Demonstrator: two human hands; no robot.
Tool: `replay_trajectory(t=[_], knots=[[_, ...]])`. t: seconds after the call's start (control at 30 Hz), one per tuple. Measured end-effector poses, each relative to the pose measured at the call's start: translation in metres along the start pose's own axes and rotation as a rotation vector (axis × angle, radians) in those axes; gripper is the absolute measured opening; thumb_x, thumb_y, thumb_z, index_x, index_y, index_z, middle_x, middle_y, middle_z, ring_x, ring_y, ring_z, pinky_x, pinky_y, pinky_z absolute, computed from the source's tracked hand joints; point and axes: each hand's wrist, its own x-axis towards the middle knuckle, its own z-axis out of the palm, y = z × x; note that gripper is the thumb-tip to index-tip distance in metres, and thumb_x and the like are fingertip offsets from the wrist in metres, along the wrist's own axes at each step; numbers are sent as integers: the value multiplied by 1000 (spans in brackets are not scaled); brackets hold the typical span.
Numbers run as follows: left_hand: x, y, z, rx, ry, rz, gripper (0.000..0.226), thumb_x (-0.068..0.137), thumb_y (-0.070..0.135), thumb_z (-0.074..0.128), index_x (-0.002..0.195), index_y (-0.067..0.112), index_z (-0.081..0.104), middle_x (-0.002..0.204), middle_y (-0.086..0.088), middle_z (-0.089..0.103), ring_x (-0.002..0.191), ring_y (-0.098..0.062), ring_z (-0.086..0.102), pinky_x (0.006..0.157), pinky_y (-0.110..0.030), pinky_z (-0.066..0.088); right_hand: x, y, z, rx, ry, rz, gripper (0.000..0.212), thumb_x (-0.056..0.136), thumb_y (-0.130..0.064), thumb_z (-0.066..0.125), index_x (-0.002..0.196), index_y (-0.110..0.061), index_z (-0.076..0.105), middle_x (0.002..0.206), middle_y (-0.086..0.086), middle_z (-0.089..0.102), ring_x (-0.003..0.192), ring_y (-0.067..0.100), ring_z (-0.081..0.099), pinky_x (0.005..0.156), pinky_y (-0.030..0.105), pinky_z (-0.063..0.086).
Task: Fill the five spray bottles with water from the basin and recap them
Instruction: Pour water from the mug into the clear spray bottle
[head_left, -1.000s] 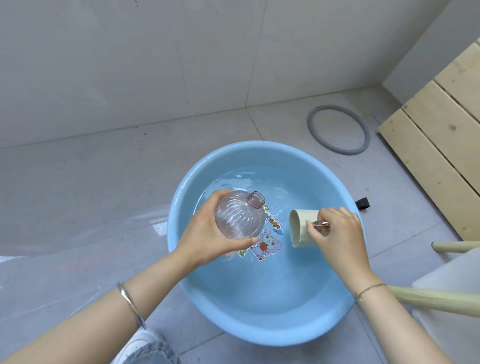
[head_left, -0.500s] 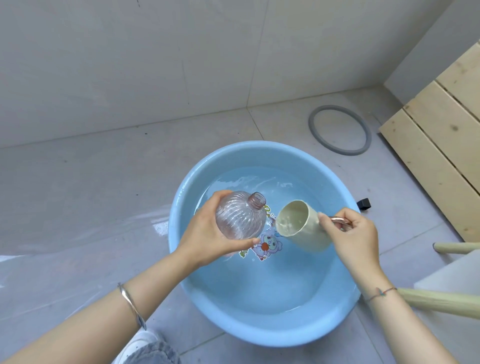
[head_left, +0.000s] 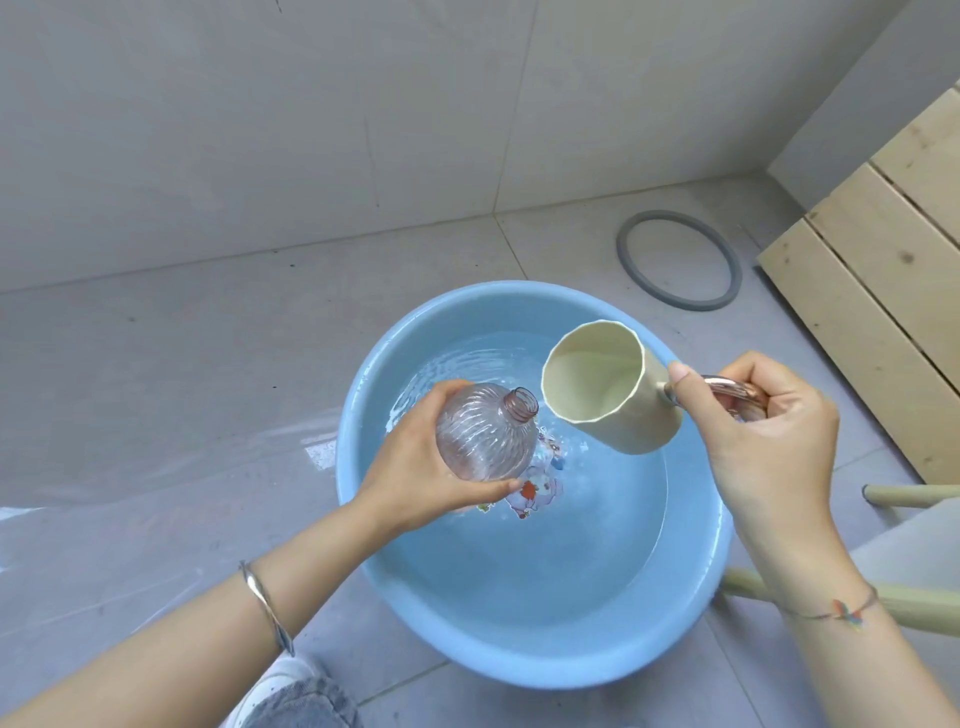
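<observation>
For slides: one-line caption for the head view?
Left hand holds an uncapped bottle over the basin; right hand holds a cup beside it.

A grey tiled floor (head_left: 208, 364) carries a round blue basin (head_left: 519, 670), which sits flat on the tiles and holds clear, rippled water over a cartoon print on its bottom. Left of the basin, a glossy wet-looking patch (head_left: 156, 467) spreads across the floor. Beyond the basin and to its right, well apart from it, a thin grey ring (head_left: 698, 305) lies flat on the tiles. Further right of the basin, pale wooden slats (head_left: 857, 312) rest on the floor along the edge of view. On the near side of the basin, to its left, the toe of a white shoe (head_left: 270, 680) stands on the tiles. Behind the basin, the floor meets a plain tiled wall (head_left: 311, 130).
</observation>
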Motion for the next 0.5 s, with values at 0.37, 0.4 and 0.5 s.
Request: replay_trajectory(t=[0.37,0.4,0.5], knots=[[-1,2,0,-24,-6,27,87,46,65,84,121,52,40,121,29,56,116,6,53,98,-18,42,-7,-19,2,-197,-45,-285,35,78,-21,70,56,-13,44,67,-3,52,63,12,42,61,15,31],[-1,2,0,-27,-5,28,87,46,64,84,120,51,41,121,28,56,116,5,53,98,-20,43,-7,-20,2,-204,-45,-303,35,78,-20,70,56,-12,44,65,0,51,64,13,42,61,15,31],[-1,2,0,-27,-2,27,89,46,65,84,122,48,43,121,26,57,116,1,54,99,-26,46,-7,-23,2,-241,-44,-352,35,79,-19,70,57,-10,44,56,-4,47,64,15,41,61,17,31]])
